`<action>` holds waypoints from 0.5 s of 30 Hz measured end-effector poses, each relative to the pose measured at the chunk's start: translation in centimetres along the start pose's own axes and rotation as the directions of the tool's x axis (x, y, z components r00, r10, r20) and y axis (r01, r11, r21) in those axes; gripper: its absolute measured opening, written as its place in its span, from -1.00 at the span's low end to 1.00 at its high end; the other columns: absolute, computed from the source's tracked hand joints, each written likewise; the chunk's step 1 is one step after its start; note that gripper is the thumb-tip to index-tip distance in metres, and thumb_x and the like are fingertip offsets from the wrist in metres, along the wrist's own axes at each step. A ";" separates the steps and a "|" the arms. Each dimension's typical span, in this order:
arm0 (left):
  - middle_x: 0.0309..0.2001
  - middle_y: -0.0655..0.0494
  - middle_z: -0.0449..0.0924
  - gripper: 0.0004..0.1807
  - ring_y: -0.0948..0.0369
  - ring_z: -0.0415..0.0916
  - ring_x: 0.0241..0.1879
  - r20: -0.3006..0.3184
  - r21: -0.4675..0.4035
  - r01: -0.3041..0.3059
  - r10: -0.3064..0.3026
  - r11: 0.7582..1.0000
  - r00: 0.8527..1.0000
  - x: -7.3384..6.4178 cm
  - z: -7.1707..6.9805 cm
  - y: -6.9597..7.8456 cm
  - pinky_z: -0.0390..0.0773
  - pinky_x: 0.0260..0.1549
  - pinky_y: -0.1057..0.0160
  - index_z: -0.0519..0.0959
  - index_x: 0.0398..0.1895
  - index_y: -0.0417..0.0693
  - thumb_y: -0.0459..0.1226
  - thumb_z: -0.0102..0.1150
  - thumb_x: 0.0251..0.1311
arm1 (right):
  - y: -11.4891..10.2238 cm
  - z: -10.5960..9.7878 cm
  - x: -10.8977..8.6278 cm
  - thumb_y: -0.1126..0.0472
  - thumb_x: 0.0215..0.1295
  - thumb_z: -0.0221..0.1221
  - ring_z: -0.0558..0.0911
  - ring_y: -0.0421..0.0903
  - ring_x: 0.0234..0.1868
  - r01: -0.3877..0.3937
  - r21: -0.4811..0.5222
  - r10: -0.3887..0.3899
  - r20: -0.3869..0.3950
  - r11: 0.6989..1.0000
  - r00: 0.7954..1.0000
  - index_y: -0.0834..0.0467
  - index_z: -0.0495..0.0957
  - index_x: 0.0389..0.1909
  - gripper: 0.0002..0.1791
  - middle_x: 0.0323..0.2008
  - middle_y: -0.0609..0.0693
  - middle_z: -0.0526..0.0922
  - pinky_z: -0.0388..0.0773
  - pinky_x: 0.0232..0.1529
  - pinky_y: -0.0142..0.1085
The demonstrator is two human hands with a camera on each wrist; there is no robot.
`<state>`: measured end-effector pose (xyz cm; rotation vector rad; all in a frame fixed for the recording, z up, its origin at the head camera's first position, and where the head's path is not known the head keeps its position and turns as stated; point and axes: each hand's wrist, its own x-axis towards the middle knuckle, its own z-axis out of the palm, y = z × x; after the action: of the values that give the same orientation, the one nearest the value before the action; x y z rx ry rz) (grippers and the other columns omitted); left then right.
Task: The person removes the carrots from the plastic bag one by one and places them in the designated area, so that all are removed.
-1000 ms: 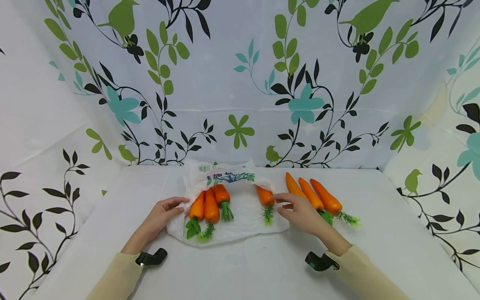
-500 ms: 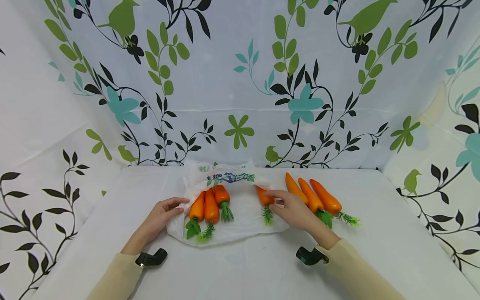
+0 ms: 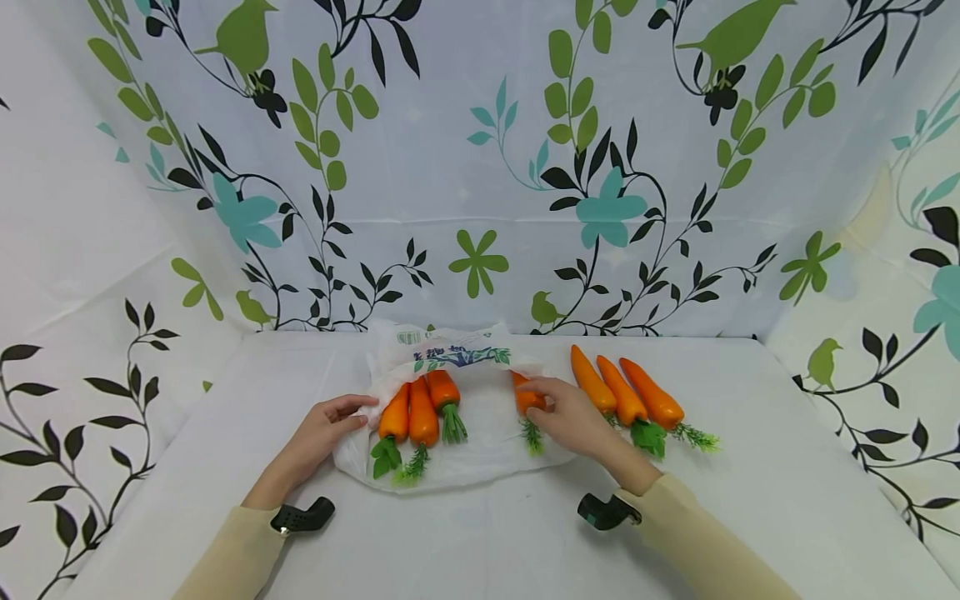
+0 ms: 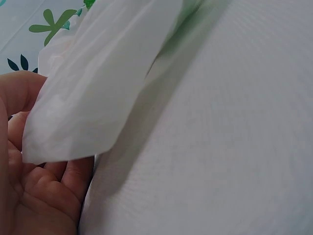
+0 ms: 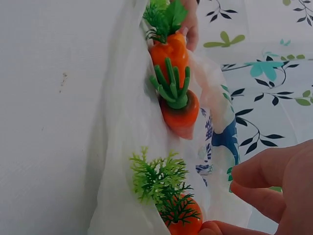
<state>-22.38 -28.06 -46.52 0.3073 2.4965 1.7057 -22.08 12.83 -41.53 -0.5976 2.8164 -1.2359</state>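
Note:
A white plastic bag (image 3: 480,446) lies on the table, its mouth facing me and a blue-green print on top. Three carrots (image 3: 423,417) lie together in its left side, leafy ends outward. My left hand (image 3: 318,433) holds the bag's left edge; in the left wrist view, the white plastic (image 4: 88,107) passes between thumb and fingers. At the right side of the mouth, my right hand (image 3: 576,418) grips another carrot (image 3: 522,400), fingers bent over it. The right wrist view shows a fingertip against that carrot's (image 5: 188,223) leafy end, while two other fingertips (image 5: 244,174) hover beside the bag.
Three more carrots (image 3: 626,392) lie right of the bag, close behind my right hand, tops pointing toward me. White cloth covers the table (image 3: 487,542). A patterned curtain (image 3: 465,167) hangs behind the table's far edge.
My right hand has moved left, from beside the carrot at the bag's right to over it. That carrot has shifted only slightly. The left hand and bag stay in place.

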 end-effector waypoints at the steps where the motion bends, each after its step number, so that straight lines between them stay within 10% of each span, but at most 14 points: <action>1: 0.32 -0.14 0.43 -0.63 -0.03 0.22 0.37 0.000 -0.001 0.003 -0.003 1.000 1.000 0.0 0.0 0.0 0.29 0.08 0.53 0.57 0.20 -0.17 -0.24 0.13 0.39 | -0.1 0.1 0.0 0.26 0.31 0.24 0.55 0.09 0.10 -0.007 -0.006 0.007 -0.003 1.000 1.000 0.12 0.61 0.16 -0.61 0.27 0.09 0.53 0.49 0.11 0.02; 15: 0.32 -0.14 0.42 -0.63 -0.04 0.21 0.37 0.004 -0.011 0.005 -0.005 1.000 1.000 0.2 -0.1 -0.2 0.31 0.05 0.56 0.57 0.19 -0.17 -0.25 0.14 0.38 | -0.6 1.3 0.4 0.21 0.21 0.33 0.61 -0.02 -0.09 -0.103 -0.021 0.104 0.047 0.994 0.993 0.03 0.62 0.08 -0.61 -0.05 0.02 0.67 0.59 -0.11 -0.13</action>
<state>-22.61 -28.14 -46.69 0.3027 2.4818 1.7151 -22.06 11.43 -41.96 -0.4683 2.7830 -1.1631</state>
